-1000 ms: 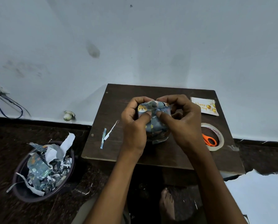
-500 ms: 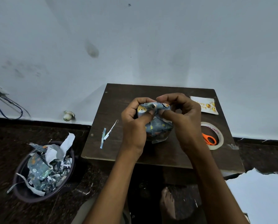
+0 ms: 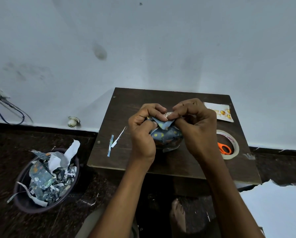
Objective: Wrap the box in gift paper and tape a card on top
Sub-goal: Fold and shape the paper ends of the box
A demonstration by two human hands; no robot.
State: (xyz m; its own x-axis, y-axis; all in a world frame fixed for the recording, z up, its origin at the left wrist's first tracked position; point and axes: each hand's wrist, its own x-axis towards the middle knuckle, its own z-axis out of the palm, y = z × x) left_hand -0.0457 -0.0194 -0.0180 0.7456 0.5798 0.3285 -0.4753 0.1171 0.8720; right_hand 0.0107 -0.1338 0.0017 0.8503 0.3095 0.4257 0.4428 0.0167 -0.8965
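Note:
A small box covered in blue patterned gift paper (image 3: pixel 167 135) is held upright above the middle of the dark wooden table (image 3: pixel 126 103). My left hand (image 3: pixel 142 133) grips its left side and pinches the top paper flap. My right hand (image 3: pixel 195 127) grips the right side, with fingers pressing the same folded flap. A pointed paper fold shows between my thumbs. The box itself is hidden under the paper. A white greeting card (image 3: pixel 219 112) with gold print lies at the table's back right.
A roll of tape (image 3: pixel 233 143) lies at the table's right, with orange-handled scissors (image 3: pixel 224 148) inside its ring. Paper strips (image 3: pixel 113 143) lie at the left of the table. A bowl of paper scraps (image 3: pixel 46 179) stands on the floor, left. My bare foot (image 3: pixel 177 213) is below.
My fingers have folded the top paper down into a pointed flap. The bear-print patch seen earlier at the top is now tucked out of sight. Both hands stay on the box.

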